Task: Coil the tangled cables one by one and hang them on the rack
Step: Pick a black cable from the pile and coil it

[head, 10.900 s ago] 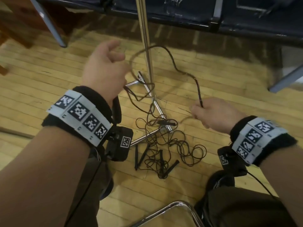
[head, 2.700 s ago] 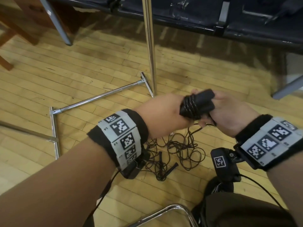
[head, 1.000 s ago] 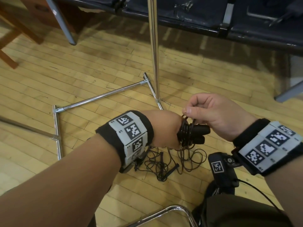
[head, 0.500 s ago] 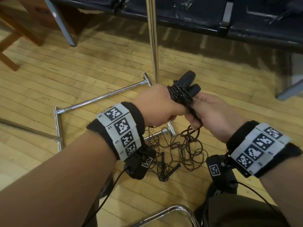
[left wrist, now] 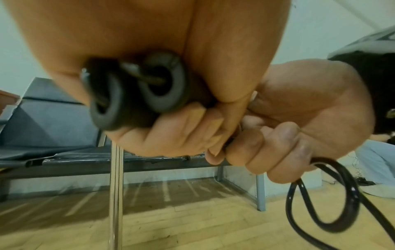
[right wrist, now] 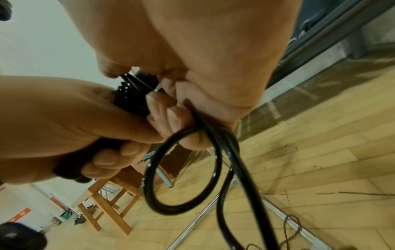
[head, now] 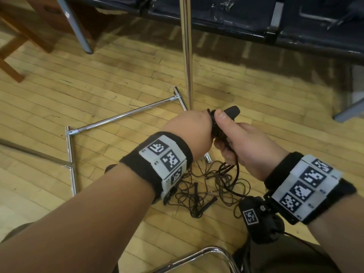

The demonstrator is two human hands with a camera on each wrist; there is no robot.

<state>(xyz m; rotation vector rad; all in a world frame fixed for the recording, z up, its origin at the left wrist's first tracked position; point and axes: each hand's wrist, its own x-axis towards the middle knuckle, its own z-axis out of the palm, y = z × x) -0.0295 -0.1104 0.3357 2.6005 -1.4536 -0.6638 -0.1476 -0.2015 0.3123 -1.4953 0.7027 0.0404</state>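
Two black foam handles (head: 232,112) lie side by side with black cable turns (head: 213,128) wound around them. My left hand (head: 189,131) grips this bundle; the handle ends (left wrist: 136,94) stick out of its fist in the left wrist view. From the right, my right hand (head: 242,142) holds the bundle, thumb on top, with a slack loop of the same cable (right wrist: 181,177) pinched under its fingers. Below the hands, a tangled pile of thin cables (head: 206,186) lies on the wooden floor. The chrome rack pole (head: 186,56) rises just behind the hands.
The rack's chrome base bars (head: 126,115) lie on the floor to the left. A dark bench (head: 256,20) runs along the back, with wooden furniture legs (head: 11,62) at far left. A chrome chair tube (head: 206,253) curves near the bottom edge.
Over the earlier frames the loose cable was wound around the two handles. Since half a second ago the bundle has dropped and tilted to the right, and my right thumb now lies on top.
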